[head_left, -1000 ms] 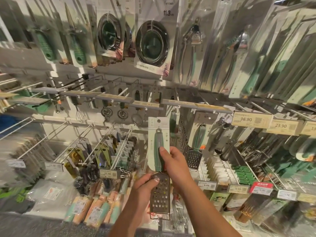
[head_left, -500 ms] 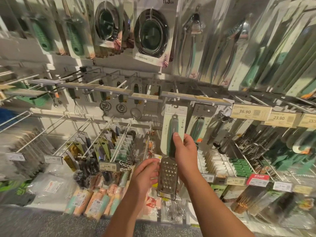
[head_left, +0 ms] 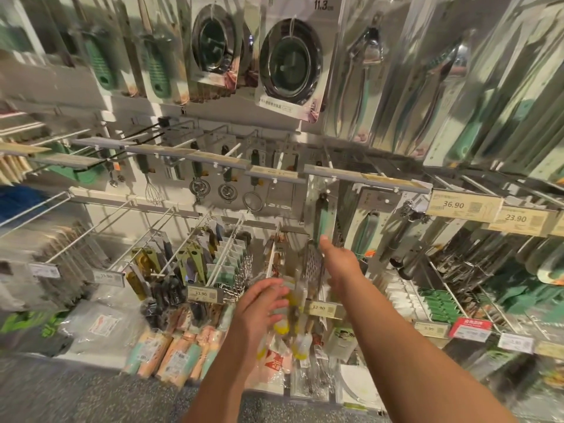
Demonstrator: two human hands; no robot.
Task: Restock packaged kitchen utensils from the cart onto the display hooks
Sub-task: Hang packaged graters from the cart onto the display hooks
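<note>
Head view: right hand [head_left: 341, 264] reaching forward, fingers extended and loose, fingertips [head_left: 324, 239] touching the lower end of the mint-green handle of a carded flat metal grater [head_left: 320, 236]; not clearly grasping, more a light touch than a grip. Hanging just above and ahead of that hand, the grater on its white backing card, top of the card up by a white display hook [head_left: 328, 190] under the grey price rail [head_left: 366, 178]; perforated steel blade dropping down just left of the palm. Left hand [head_left: 262, 303] lower and nearer, blurred, fingers relaxed and spread, holding nothing that can be made out. Directly beyond the left hand, blurred packets with yellow parts [head_left: 283, 325] and a beige price tag marked 12.90 [head_left: 320, 307]. Right of the right hand, another green-handled carded tool [head_left: 366, 227], then a tag reading 36.90 [head_left: 454, 204]. Far above both hands, round steel strainers on cards [head_left: 290, 61].
</note>
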